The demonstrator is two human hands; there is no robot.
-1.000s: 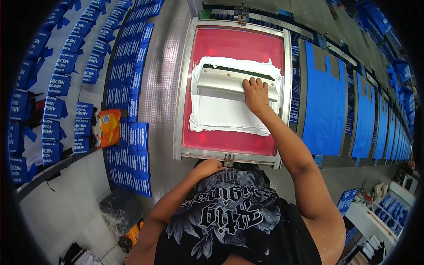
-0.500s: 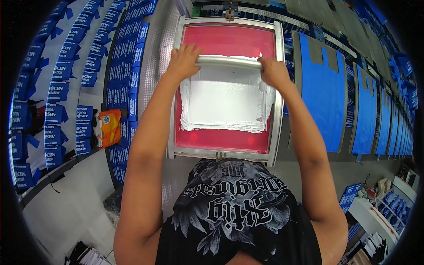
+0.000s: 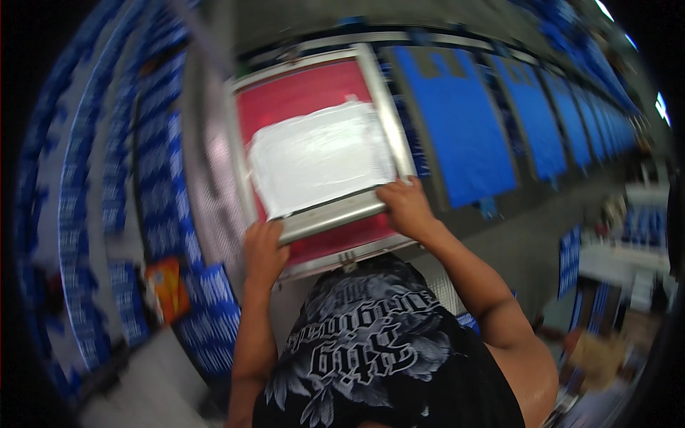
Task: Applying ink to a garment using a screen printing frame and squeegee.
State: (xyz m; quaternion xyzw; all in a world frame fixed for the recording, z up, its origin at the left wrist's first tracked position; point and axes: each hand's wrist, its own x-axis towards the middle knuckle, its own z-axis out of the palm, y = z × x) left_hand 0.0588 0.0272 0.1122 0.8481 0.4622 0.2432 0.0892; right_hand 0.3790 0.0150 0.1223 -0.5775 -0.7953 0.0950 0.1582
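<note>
A screen printing frame (image 3: 391, 118) with a silver metal border and red mesh (image 3: 303, 87) lies in front of me. White ink (image 3: 325, 157) covers the middle of the mesh in a broad rectangle. Across the near part of the mesh lies a long metal squeegee (image 3: 332, 216), at the near edge of the ink. My left hand (image 3: 265, 246) is closed on its left end, and my right hand (image 3: 407, 207) grips its right end. The fingers' undersides are hidden. Red mesh shows between the squeegee and the frame's near side.
To the right, blue fabric pieces (image 3: 460, 132) lie on grey boards in a row running away. Printed blue pieces (image 3: 146, 171) hang or lie in rows at the left, with an orange packet (image 3: 167, 289) among them. A hinge clamp (image 3: 289, 53) sits at the frame's far side.
Both hands have drawn the squeegee from the far part of the mesh to the near part. White ink now spreads fuller behind it. My view has turned and blurred.
</note>
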